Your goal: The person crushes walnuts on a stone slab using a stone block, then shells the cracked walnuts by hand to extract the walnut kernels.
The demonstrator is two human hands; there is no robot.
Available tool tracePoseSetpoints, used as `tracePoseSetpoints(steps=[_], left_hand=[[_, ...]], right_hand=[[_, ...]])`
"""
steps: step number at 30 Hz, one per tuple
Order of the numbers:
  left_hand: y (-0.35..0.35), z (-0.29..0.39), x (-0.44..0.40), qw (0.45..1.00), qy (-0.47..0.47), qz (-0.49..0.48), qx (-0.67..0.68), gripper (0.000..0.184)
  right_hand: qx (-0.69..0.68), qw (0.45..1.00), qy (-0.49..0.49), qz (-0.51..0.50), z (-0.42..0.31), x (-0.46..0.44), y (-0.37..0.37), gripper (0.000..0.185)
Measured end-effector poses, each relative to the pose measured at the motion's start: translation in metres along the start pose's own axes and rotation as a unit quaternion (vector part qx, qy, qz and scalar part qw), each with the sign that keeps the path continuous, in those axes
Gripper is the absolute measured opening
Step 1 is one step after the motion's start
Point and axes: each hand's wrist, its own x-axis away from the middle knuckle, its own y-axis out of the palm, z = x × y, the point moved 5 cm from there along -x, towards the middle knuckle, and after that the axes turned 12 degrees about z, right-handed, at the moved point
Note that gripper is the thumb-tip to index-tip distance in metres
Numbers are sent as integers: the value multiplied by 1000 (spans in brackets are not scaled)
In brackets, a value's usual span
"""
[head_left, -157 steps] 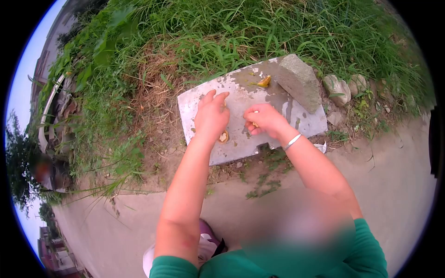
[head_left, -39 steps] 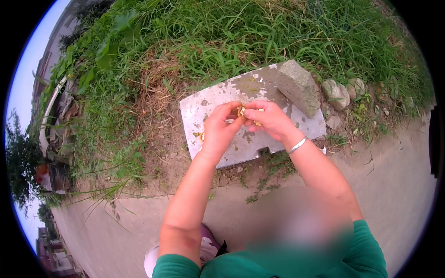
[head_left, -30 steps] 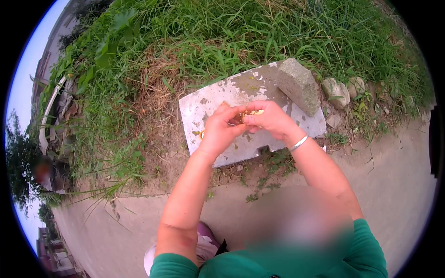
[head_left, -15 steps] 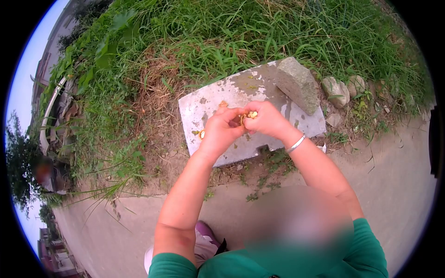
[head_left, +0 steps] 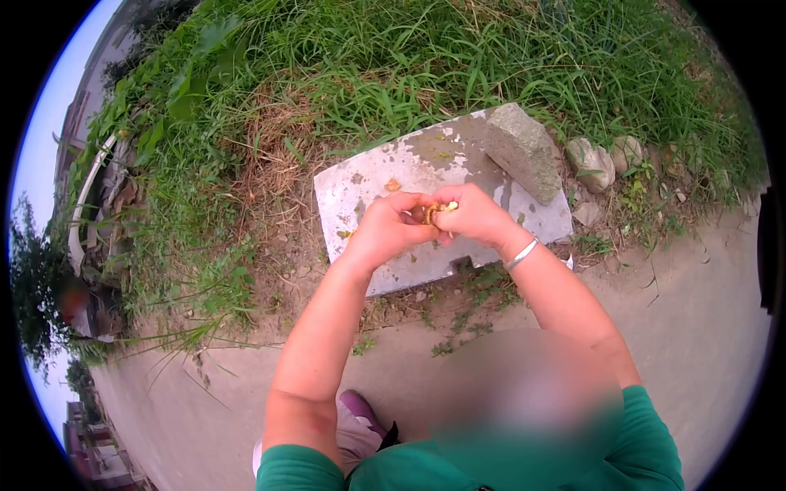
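Observation:
My left hand [head_left: 386, 231] and my right hand [head_left: 476, 216] meet above a pale stone slab [head_left: 344, 192], fingertips close together. Between them is a small, crumbly yellow-brown piece [head_left: 430, 214], pinched by my left thumb and fingers; its kind is hard to make out. My right hand is closed around pale yellow bits [head_left: 452, 206] that show at the top of its curled fingers. An orange-brown scrap [head_left: 393, 185] lies on the slab just beyond my left hand. Part of what I hold is hidden by my fingers.
A rough grey rock [head_left: 524, 151] rests on the slab's right side, where wet patches show. Smaller stones [head_left: 591, 164] sit to its right. Tall grass [head_left: 393, 57] grows behind, and a concrete path [head_left: 679, 303] runs in front.
Both hands have come slightly lower, still together. The orange-brown scrap shows more fully now, while a whitish bit at the slab's left is now covered by my left hand.

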Motion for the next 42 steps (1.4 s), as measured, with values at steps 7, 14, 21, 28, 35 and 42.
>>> tracePoseSetpoints(steps=[7, 14, 21, 28, 35, 42], left_hand=[[-7, -10, -5, 1000, -27, -8, -9, 37], [-7, 0, -4, 1000, 7, 18, 5, 34], [-11, -8, -8, 1000, -2, 22, -17, 33], [-3, 5, -3, 999, 19, 8, -35, 33], [-13, -6, -9, 999, 0, 31, 5, 36], [-26, -10, -16, 983, -47, 85, 154, 35]], right_hand=[[-83, 996, 30, -34, 11, -1, 1, 15], [-122, 992, 35, -20, 5, 0, 2, 23], [-130, 990, 40, -23, 3, 1, 3, 17], [-44, 999, 8, 26, -3, 0, 5, 13], [-183, 981, 57, 24, 6, 0, -1, 20], [-335, 938, 80, 35, 10, -1, -9, 24]])
